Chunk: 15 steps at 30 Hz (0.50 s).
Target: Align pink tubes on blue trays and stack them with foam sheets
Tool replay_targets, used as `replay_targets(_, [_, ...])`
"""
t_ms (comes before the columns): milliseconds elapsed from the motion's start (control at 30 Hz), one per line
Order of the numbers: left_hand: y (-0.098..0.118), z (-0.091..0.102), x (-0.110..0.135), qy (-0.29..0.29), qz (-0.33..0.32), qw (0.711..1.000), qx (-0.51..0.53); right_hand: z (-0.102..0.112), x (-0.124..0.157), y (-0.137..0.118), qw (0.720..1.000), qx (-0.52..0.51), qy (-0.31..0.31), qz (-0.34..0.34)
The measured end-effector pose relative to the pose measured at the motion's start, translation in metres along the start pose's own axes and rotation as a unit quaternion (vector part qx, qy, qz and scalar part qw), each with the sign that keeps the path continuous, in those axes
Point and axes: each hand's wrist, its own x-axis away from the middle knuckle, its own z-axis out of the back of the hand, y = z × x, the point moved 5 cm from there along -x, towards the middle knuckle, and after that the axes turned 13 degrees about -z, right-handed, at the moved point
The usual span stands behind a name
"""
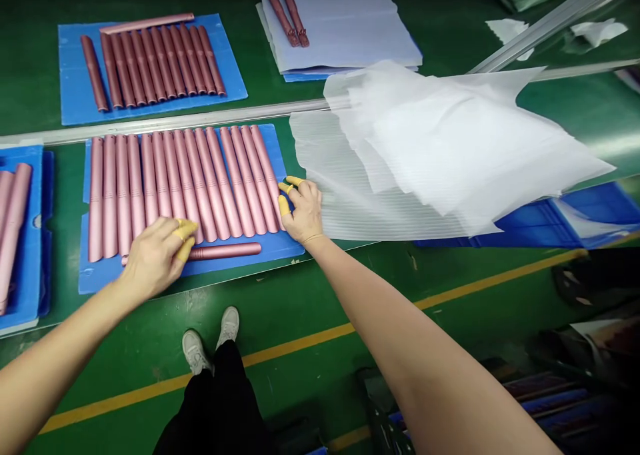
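Note:
A row of pink metallic tubes (173, 175) lies side by side on a blue plastic sheet (280, 245). One more pink tube (227, 250) lies crosswise below their near ends, partly hidden by my left hand (157, 248). Yellow finger cots cover fingertips on both hands. My left thumb and forefinger are pinched close together over the near ends of the row; whatever is between them cannot be made out. At the right end of the row, my right hand (303, 208) has its fingers apart, with the thumb against the outermost tube (265, 175).
Darker tubes (150, 68) lie on another blue sheet behind a metal rail (240, 114). Two patterned pieces (290, 18) rest on stacked white sheets (350, 25). Translucent wrapping sheets (425, 142) spread rightward. More pink tubes (13, 228) lie at far left. Crates (550, 402) stand lower right.

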Motion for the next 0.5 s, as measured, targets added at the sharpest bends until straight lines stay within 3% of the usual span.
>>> replay_targets(67, [0.011,-0.007,0.033,-0.016,-0.018,0.999,-0.025,-0.002,-0.002,0.000,1.000,0.002,0.000,0.001])
replay_targets(133, [0.016,-0.015,0.050,-0.025,-0.034,0.998,-0.055,-0.003,-0.004,0.001,1.000,0.004,0.007,0.004])
replay_targets(400, [0.013,-0.031,0.062,0.034,-0.119,0.985,-0.118,-0.011,-0.015,0.007,0.999,0.005,0.044,0.018])
replay_targets(500, [0.015,-0.036,0.065,0.038,-0.121,0.984,-0.122,-0.012,-0.019,0.008,0.998,0.012,0.049,0.025])
